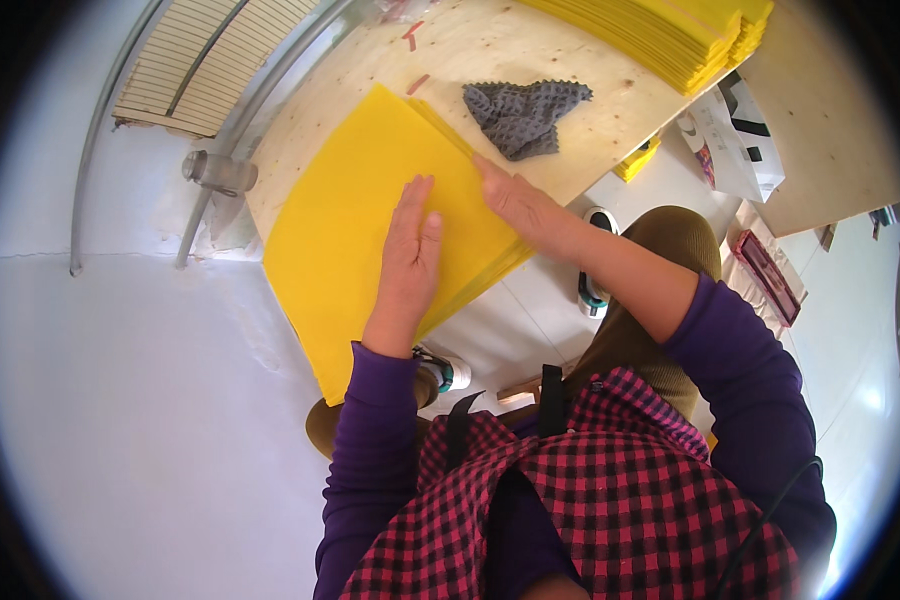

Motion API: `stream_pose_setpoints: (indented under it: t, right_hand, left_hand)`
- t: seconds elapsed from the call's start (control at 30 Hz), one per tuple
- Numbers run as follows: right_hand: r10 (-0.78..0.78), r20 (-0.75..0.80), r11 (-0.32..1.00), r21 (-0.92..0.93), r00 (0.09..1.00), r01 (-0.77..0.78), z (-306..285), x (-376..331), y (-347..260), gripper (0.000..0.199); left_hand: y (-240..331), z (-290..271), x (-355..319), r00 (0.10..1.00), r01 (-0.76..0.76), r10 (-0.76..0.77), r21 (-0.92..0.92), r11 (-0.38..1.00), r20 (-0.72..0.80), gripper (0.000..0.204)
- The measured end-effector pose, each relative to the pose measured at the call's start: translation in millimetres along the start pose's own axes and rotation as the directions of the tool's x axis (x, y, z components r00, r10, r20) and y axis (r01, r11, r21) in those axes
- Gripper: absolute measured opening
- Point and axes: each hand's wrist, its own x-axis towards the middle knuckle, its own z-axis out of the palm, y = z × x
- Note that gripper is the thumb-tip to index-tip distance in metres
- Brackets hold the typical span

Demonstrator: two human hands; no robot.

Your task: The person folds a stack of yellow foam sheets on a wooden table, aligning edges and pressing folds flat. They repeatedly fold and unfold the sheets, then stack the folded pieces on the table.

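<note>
At the far left, a slatted beige panel (213, 65) sits behind bent metal pipes, with a cylindrical metal fitting (215, 172) below it. Next comes a stack of yellow sheets (340, 220), lying on the left end of the plywood tabletop (430, 45); its near part reaches past the table edge, and its lowest corner lies above the person's left leg. The left hand (408, 255) rests flat on the top sheet, its fingers straight and close together, pointing away from the body, the thumb slightly apart; it grasps nothing. A crumpled grey cloth (525, 115) with zigzag edges lies on the tabletop just beyond the stack's right edge. The right hand (522, 205) lies along that edge, fingers stretched forward and touching the sheets; whether it pinches any of them I cannot tell. Farther right, a second yellow stack (665, 45) stands at the table's far side. Beyond it are a white bag (738, 150) with dark markings and a dark red rectangular frame (767, 278), lower down.
</note>
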Motion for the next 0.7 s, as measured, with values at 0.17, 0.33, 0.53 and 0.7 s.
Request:
stream_pose_setpoints:
  t: [0.17,0.33,0.53,0.7]
  right_hand:
    - [0.018,-0.082,0.999,-0.035,0.997,-0.021,4.4,-7.0,2.9,0.086]
    - [0.020,0.042,0.990,-0.142,0.999,-0.014,6.4,-18.5,1.7,0.087]
    - [-0.007,-0.038,0.989,-0.151,0.999,0.001,5.6,-24.5,1.9,0.077]
    - [0.013,-0.214,1.000,-0.014,0.977,-0.016,-5.3,-19.9,6.4,0.068]
  left_hand:
    - [-0.1,3.7,-2.8,0.999,0.019,-0.020,0.040,0.999,0.026,0.043]
    - [-3.5,7.4,-2.4,0.999,0.017,-0.020,0.072,0.997,0.049,0.042]
    - [-3.5,9.7,-3.0,0.997,0.002,-0.011,0.127,0.992,0.070,0.042]
    - [-0.9,-0.6,-1.9,1.000,0.007,-0.007,0.210,0.978,0.000,0.042]
